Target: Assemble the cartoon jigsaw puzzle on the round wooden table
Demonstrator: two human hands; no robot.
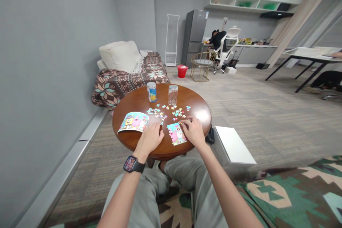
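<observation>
A partly joined jigsaw puzzle [176, 134], showing pink and white cartoon figures, lies near the front of the round wooden table [128, 105]. At its upper right corner, my right hand [193, 131] has its fingertips closed on a small puzzle piece [180, 123], partly hidden by the fingers. My left hand [151, 138] rests on the tabletop left of the puzzle, thumb apart from the fingers, holding nothing visible. Beside it lies a slightly curled picture sheet [133, 122] with cartoon characters. Several loose puzzle pieces [177, 113] are scattered beyond both hands.
Toward the table's back stand a jar with a blue and yellow label [151, 92] and a clear jar [173, 95], both silver-lidded. A white box [235, 144] is on the floor at right. A covered sofa [149, 67], red bucket [182, 71] and seated person [219, 39] are farther off.
</observation>
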